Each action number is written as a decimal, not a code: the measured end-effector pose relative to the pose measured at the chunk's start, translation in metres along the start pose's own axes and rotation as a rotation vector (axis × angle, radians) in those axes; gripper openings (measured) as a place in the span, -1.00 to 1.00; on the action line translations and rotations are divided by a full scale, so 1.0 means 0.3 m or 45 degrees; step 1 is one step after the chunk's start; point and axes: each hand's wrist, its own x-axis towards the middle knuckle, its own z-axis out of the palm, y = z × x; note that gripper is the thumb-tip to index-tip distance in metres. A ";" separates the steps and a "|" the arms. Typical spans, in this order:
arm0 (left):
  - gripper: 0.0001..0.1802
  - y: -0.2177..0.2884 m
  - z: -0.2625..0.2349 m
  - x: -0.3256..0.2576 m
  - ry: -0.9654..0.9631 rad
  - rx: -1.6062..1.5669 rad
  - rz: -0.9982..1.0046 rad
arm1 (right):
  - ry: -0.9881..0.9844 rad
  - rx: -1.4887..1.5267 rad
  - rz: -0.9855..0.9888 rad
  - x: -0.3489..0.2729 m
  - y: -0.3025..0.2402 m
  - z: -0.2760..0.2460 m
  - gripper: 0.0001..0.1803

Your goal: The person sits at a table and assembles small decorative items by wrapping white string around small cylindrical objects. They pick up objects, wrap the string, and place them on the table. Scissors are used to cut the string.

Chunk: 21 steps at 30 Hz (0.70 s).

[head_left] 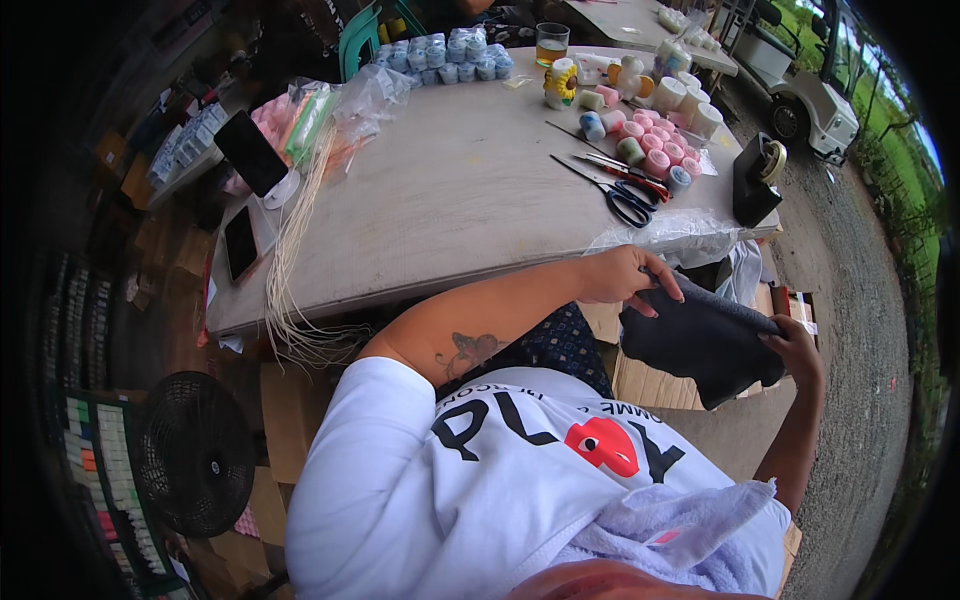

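One dark cloth [700,345] hangs between the left hand [622,278] and the right hand [797,350]; each pinches an end of its top edge, I guess to keep it stretched. It is just off the table's [430,190] edge, with cardboard [645,386] below, so it seems free to swing. Past the left hand come clear plastic [680,232], then scissors [606,186]; past the right hand, a tape holder [750,185]; farther still, pink rolls [657,163].

My left arm [500,308] reaches across in front of me, bare, with a dark tattoo [470,350] on it. My left hand [622,274] has its fingers [663,277] curled in a pinch. My right forearm [797,440] points forward at my right side, my right hand [797,347] turned inward, also pinching, apart from the left.
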 end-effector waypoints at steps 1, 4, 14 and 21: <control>-0.69 0.021 -0.014 -0.035 0.022 -0.022 0.012 | -0.026 -0.140 -0.013 -0.018 -0.049 -0.057 -0.70; -0.71 0.093 -0.051 -0.134 0.057 -0.081 0.067 | 0.033 0.216 -0.144 -0.022 -0.079 -0.169 -0.77; -0.75 0.490 -0.444 -0.531 0.540 0.188 0.348 | -0.285 0.439 -0.569 0.349 -0.825 -0.138 -0.64; -0.71 0.699 -0.740 -0.845 1.077 0.388 0.701 | -0.302 0.612 -1.084 0.645 -1.256 0.072 -0.65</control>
